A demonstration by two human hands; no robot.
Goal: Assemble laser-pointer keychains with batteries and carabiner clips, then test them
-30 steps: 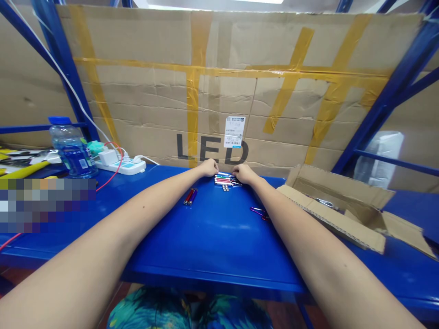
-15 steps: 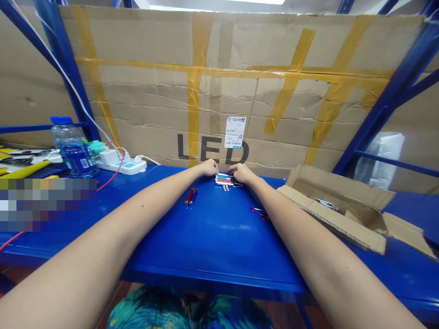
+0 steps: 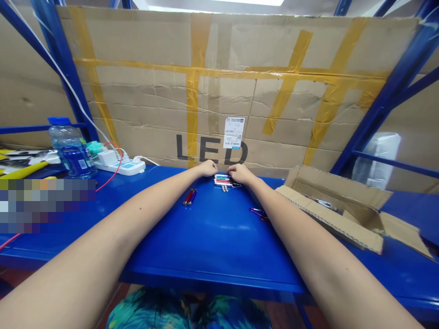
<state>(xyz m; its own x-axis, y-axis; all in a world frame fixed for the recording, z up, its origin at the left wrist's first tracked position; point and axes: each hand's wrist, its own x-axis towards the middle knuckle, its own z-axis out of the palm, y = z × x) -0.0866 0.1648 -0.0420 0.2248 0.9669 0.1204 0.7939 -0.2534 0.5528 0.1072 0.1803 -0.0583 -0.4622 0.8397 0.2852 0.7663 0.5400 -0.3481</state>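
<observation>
A row of slim metallic tubes point(image 3: 222, 181) in blue, green, red and white lies crosswise at the back of the blue table. My left hand point(image 3: 207, 168) is at the row's left end, fingers curled and mostly hidden. At the right end is my right hand point(image 3: 239, 173), also curled, its fingertips by the rearmost blue tube. I cannot make out what either hand grips. Small silver pieces point(image 3: 224, 188) sit just in front of the row. Nearer me, to the left, a red tube point(image 3: 187, 197) and a purple tube point(image 3: 193, 197) lie side by side.
Purple and red carabiner-like clips point(image 3: 258, 212) lie beside my right forearm. An open cardboard box point(image 3: 329, 224) stands right. On the left are a blue-capped bottle point(image 3: 72, 148), a white power strip point(image 3: 126, 168) and a red cable point(image 3: 111, 176). A large LED carton point(image 3: 154, 109) closes the back.
Both hands keep nearly the same place at the ends of the row of tubes. The whole view has shifted very slightly; nothing else visibly moves.
</observation>
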